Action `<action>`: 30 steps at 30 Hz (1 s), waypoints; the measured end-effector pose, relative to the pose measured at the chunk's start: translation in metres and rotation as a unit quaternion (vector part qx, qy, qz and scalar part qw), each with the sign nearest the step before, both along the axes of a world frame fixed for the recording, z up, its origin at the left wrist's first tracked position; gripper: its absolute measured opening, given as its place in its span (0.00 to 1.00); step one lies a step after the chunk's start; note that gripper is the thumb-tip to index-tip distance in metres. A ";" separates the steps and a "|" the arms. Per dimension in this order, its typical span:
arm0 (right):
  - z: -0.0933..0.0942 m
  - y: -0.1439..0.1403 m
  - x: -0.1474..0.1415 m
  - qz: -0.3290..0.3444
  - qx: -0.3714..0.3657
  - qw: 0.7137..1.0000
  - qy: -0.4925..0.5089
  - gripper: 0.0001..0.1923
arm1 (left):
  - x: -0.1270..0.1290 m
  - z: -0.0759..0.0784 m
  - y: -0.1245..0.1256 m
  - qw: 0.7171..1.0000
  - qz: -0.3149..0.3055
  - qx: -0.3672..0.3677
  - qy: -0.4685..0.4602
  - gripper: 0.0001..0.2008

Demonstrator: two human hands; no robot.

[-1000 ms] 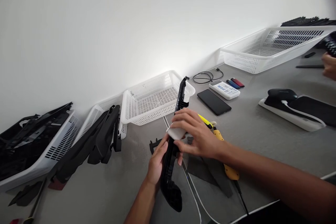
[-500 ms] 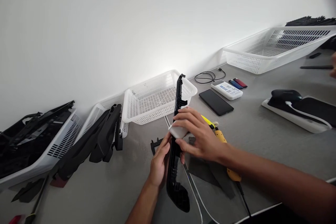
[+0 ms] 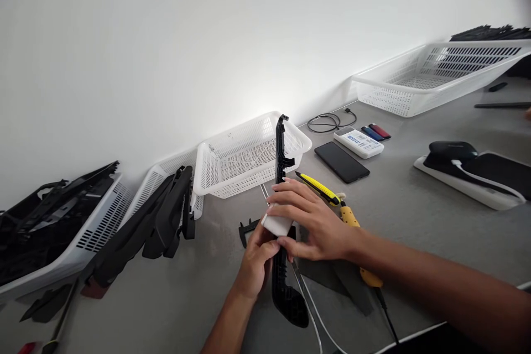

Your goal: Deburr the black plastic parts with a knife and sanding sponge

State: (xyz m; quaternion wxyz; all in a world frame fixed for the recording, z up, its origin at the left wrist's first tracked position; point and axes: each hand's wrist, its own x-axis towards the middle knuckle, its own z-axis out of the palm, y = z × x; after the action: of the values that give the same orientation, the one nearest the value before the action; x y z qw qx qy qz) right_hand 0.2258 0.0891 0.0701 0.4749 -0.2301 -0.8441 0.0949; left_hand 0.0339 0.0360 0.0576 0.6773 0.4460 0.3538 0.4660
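Note:
A long black plastic trim piece (image 3: 286, 293) stands tilted upright above the grey table, its ribbed inner side partly facing me. My left hand (image 3: 254, 265) grips it around the middle, thumb across its edge. In my right hand (image 3: 317, 221) is a white block (image 3: 277, 225), perhaps a sponge or cloth pad, pressed against the trim piece. The right fingers lie over the block's top with the thumb below. Behind my hands a black caliper (image 3: 245, 230) lies partly hidden. A yellow utility knife (image 3: 318, 188) and a yellow-handled corded tool (image 3: 349, 215) lie right beside my right hand.
White baskets (image 3: 199, 177) (image 3: 409, 105) stand along the wall; a left basket (image 3: 89, 243) holds black parts. Black trim pieces (image 3: 166, 221) lean nearby. A phone (image 3: 341, 161), a white power bank (image 3: 359, 142), a cable (image 3: 327, 120) and two lighters (image 3: 375, 132) lie at right.
The trim piece's lower end has swung right, and the white block has moved slightly down and left. My right hand has shifted slightly, uncovering more of the utility knife.

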 end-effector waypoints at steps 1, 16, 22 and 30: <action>0.000 0.001 0.001 -0.002 0.004 1.000 -0.001 0.19 | 0.000 0.000 0.000 1.000 -0.006 0.002 0.001 0.18; -0.005 0.009 0.006 -0.124 -0.014 0.991 0.044 0.18 | -0.001 -0.003 -0.001 0.998 -0.056 0.002 -0.017 0.36; -0.004 0.001 -0.002 -0.079 -0.045 0.996 -0.004 0.21 | -0.002 -0.009 -0.001 0.999 0.028 -0.018 -0.033 0.32; 0.002 0.000 0.002 0.011 -0.128 0.992 0.008 0.15 | -0.003 -0.002 0.005 0.986 0.165 -0.005 -0.037 0.33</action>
State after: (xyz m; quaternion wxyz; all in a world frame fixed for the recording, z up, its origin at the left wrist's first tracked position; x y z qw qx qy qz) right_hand 0.2280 0.0893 0.0716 0.4472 -0.2788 -0.8238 0.2090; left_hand 0.0310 0.0406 0.0559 0.6060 0.3603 0.3994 0.5860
